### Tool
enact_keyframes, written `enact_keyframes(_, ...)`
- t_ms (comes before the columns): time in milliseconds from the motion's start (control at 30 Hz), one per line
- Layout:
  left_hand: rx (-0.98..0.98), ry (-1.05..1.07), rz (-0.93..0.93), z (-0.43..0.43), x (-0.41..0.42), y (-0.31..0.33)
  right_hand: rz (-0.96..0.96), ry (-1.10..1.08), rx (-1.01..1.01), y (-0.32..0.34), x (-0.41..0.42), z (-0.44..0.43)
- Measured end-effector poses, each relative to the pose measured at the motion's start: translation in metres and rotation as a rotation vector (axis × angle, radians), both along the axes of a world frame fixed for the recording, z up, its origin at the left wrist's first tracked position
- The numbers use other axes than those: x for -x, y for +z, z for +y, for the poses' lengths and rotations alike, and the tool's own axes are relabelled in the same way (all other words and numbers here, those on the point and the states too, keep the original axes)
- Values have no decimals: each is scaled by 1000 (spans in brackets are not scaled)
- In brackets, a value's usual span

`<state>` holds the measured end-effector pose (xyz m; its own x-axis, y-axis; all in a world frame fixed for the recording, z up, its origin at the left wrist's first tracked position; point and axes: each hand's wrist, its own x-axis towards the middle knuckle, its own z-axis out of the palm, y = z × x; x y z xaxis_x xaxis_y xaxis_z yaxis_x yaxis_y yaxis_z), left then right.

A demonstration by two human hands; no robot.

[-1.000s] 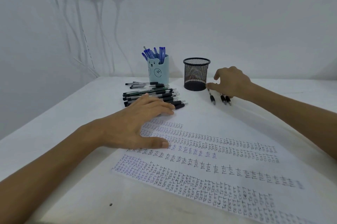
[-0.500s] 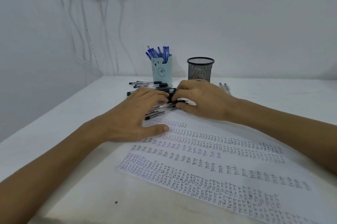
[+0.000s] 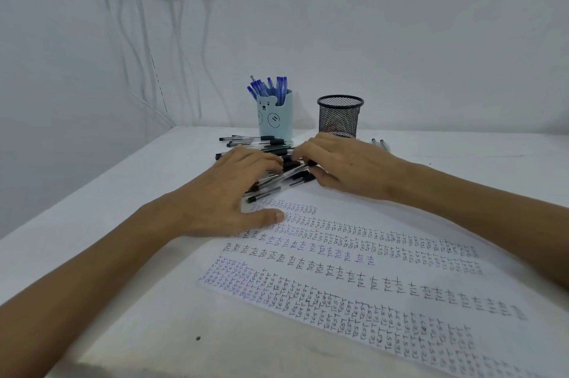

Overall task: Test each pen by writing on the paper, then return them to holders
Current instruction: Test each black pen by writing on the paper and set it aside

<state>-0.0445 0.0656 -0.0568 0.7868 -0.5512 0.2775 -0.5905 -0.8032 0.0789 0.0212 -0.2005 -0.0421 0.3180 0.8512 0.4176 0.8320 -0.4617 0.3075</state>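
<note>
A pile of black-capped pens (image 3: 255, 143) lies on the white table in front of a pale blue bear-faced holder (image 3: 274, 119) filled with blue pens (image 3: 271, 88). To its right stands a black mesh holder (image 3: 340, 114). My left hand (image 3: 228, 196) rests flat on the near side of the pile, thumb on the paper (image 3: 369, 285), which is covered in rows of "TEST". My right hand (image 3: 348, 165) reaches in from the right, and its fingers and thumb pinch a clear black-capped pen (image 3: 277, 178) at the pile's right end.
Two loose pens (image 3: 380, 143) lie on the table behind my right wrist, right of the mesh holder. White cables (image 3: 144, 48) hang down the wall at the back left. A small dark speck (image 3: 198, 338) sits near the table's front.
My right hand left the loose pens by the mesh holder and moved left to the pile. My left hand slid forward onto the pile, and a few pens now lie askew.
</note>
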Motion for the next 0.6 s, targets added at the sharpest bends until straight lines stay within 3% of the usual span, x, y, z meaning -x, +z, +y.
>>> enact_keyframes(100, 15, 6, 7, 0, 0, 0, -25, -61, 12, 3, -2, 1)
enact_keyframes(367, 60, -13, 60, 0, 2, -1, 377, -250, -208, 9, 19, -4)
enact_keyframes(533, 71, -63, 77, -2, 4, 1, 393, -196, -405, 5, 19, 0)
enact_keyframes(600, 71, -108, 77, -5, 6, 3, 497, -189, -474, 5, 19, -1)
